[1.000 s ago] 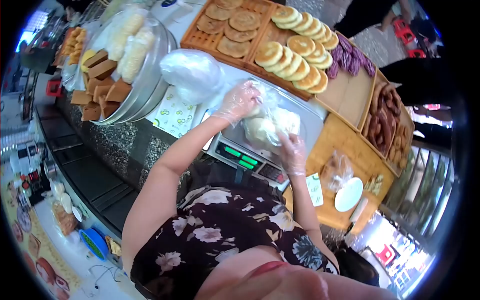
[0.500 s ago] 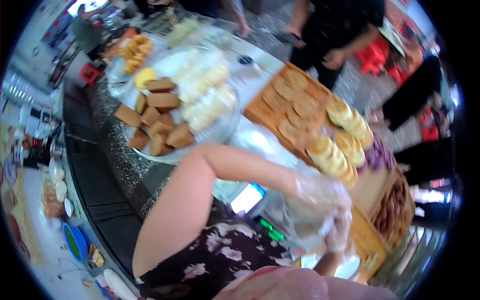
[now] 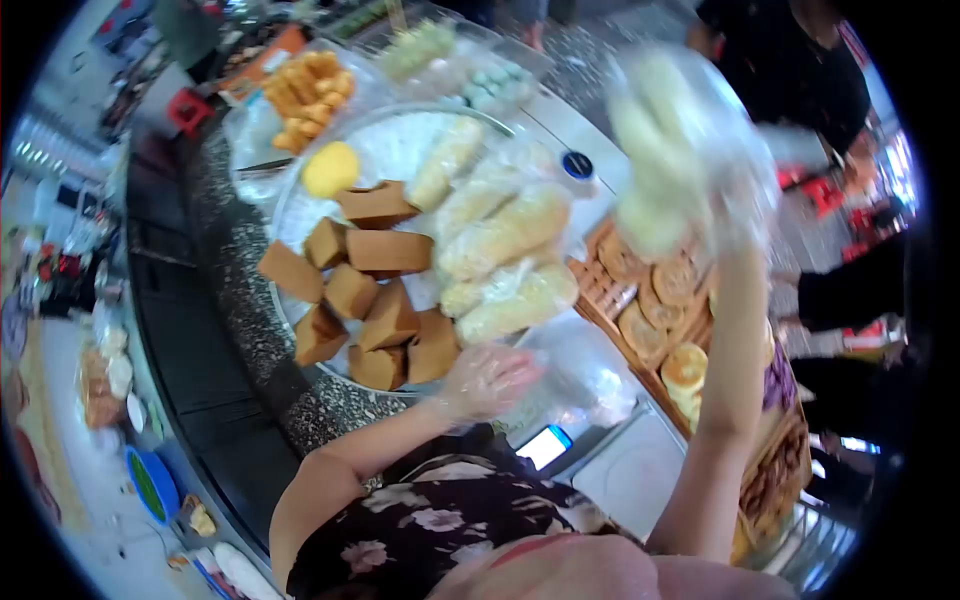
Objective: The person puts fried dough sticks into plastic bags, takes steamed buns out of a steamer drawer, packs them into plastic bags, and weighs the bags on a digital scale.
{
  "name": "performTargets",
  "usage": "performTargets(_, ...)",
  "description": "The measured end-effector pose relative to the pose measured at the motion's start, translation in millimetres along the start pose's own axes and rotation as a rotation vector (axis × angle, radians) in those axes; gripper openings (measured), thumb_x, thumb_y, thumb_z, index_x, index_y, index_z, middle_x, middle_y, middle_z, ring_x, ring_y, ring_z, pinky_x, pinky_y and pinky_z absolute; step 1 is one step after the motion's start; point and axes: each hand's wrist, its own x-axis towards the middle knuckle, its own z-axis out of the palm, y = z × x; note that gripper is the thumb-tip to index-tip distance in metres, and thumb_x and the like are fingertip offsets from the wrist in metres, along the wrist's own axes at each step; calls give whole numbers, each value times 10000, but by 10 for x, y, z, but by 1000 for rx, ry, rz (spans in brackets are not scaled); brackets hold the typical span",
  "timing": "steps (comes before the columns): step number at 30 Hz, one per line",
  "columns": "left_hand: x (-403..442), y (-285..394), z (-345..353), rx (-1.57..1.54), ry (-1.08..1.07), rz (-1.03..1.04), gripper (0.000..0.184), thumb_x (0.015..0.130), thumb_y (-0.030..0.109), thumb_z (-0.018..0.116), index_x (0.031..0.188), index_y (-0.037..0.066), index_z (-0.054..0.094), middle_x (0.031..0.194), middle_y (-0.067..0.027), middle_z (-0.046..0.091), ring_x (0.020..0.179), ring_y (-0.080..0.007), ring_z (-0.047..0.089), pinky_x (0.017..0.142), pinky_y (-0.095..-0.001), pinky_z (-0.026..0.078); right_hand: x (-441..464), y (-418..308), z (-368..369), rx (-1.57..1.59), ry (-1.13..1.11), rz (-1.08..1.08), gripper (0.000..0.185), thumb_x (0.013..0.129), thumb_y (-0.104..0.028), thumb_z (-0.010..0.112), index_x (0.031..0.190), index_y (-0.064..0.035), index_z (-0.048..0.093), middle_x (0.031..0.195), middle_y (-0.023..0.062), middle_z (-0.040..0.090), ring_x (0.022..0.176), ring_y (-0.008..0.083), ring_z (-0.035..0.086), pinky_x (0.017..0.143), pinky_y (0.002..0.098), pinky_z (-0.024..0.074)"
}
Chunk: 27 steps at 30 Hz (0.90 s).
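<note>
Bag (image 3: 655, 150) of pale food is up in the air by the surface's (image 3: 560, 122) far edge, past the wooden tray's (image 3: 603, 283) far left corner; motion-blurred. Right hand (image 3: 742, 205), gloved, grips it; finger detail lost in blur. Left hand (image 3: 488, 382), gloved, is at the round tray's (image 3: 385, 148) near rim, fingers loosely curled; can't tell if it's pinching anything. Plastic bundle (image 3: 592, 370) just beside it. Round tray: brown blocks (image 3: 390, 252) toward near left rim, wrapped rolls (image 3: 510, 235) along right side, yellow bun (image 3: 331, 169) by left rim. Phone (image 3: 545, 447) lit, next to scale (image 3: 630, 470). Person (image 3: 790, 80) in black beyond far edge.
</note>
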Motion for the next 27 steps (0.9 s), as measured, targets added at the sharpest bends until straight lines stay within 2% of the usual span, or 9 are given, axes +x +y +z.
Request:
performTargets(3, -346, -138, 128, -126, -239, 9, 231, 710, 72, 627, 940, 98, 625, 929, -35, 614, 771, -214, 593, 585, -332, 454, 764, 488, 994, 291, -198, 100, 123, 876, -102, 564, 986, -51, 588, 916, 85, 630, 781, 183, 612, 599, 285, 498)
performTargets(4, -451, -162, 208, -151, -150, 59, 215, 688, 77, 628, 903, 93, 638, 893, -34, 618, 761, -212, 596, 577, -330, 451, 921, 680, 1264, -191, -172, -66, 90, 868, -105, 579, 931, -47, 608, 835, 75, 642, 695, 196, 619, 541, 314, 490)
performTargets(9, -556, -266, 395, -329, -173, 2, 274, 789, 123, 665, 1041, 53, 583, 928, -67, 616, 737, -176, 601, 549, -269, 459, 1630, 1875, 1712, -628, -50, -83, 105, 842, -62, 581, 919, -36, 647, 791, 74, 634, 610, 223, 589, 546, 343, 496)
performTargets(11, -783, -147, 550, -861, -129, -496, 196, 891, 192, 603, 1002, 34, 568, 800, -37, 587, 638, -112, 552, 484, -226, 398, 1776, 2267, 1801, -1050, -98, -152, 105, 828, -46, 584, 909, -33, 650, 805, 80, 631, 637, 227, 594, 564, 358, 505)
performTargets(15, -643, -125, 426, -1271, -433, -1072, 232, 927, 256, 562, 877, 30, 549, 561, -6, 460, 472, -94, 433, 418, -237, 315, 1766, 2859, 1925, -580, -136, 258, 238, 809, 22, 524, 1038, 13, 590, 979, 137, 611, 815, 283, 616, 704, 413, 538)
performTargets(19, -405, -256, 347, -1357, -626, -1051, 287, 915, 300, 568, 786, 44, 560, 553, -5, 452, 478, -94, 439, 421, -248, 313, 1641, 3055, 1848, 45, -142, 697, 365, 858, 7, 438, 1220, 59, 429, 1113, 247, 542, 1071, 372, 554, 881, 466, 512)
performTargets(20, -465, -244, 431, -1147, -436, -814, 279, 911, 310, 573, 797, 55, 560, 554, 2, 446, 481, -91, 437, 420, -243, 310, 1427, 2854, 1966, -7, -120, 742, 364, 915, -75, 413, 1251, 62, 377, 1129, 299, 528, 1127, 416, 514, 942, 499, 469)
performTargets(25, -405, -136, 267, -1597, -429, -1353, 258, 866, 276, 637, 966, 42, 595, 690, -20, 533, 582, -120, 514, 474, -255, 404, 1084, 2061, 2033, -314, -309, 722, 398, 941, -185, 448, 1243, 71, 404, 1187, 274, 535, 1040, 384, 579, 915, 443, 491)
performTargets(27, -596, -279, 602, -288, -15, 82, 288, 788, 198, 674, 1006, 25, 597, 840, -73, 599, 737, -206, 590, 614, -338, 501, 842, 1565, 2035, -453, -322, 671, 412, 936, -212, 480, 1226, 78, 449, 1200, 242, 550, 1000, 347, 611, 884, 399, 515)
